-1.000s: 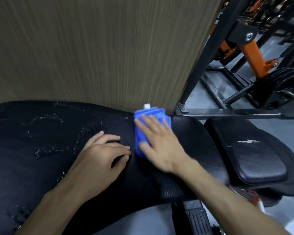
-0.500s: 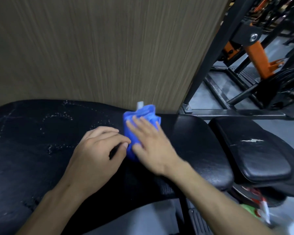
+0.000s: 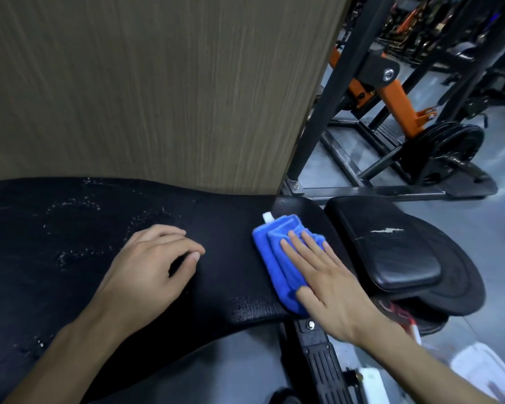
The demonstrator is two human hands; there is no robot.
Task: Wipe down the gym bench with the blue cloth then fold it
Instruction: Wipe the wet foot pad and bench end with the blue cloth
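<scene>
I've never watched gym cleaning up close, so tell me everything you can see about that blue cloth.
The cloth is bright blue and looks like soft microfibre, bunched into several layered folds rather than spread flat. A small white tag sticks out at its far corner. It lies on the black bench pad, near the pad's right end. The right hand presses flat on it, fingers spread, covering its right part. The left hand rests on the pad, apart from the cloth.

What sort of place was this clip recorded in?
Most likely a gym: a black padded bench, a loaded weight plate on an orange and black machine frame, and more equipment behind.
</scene>
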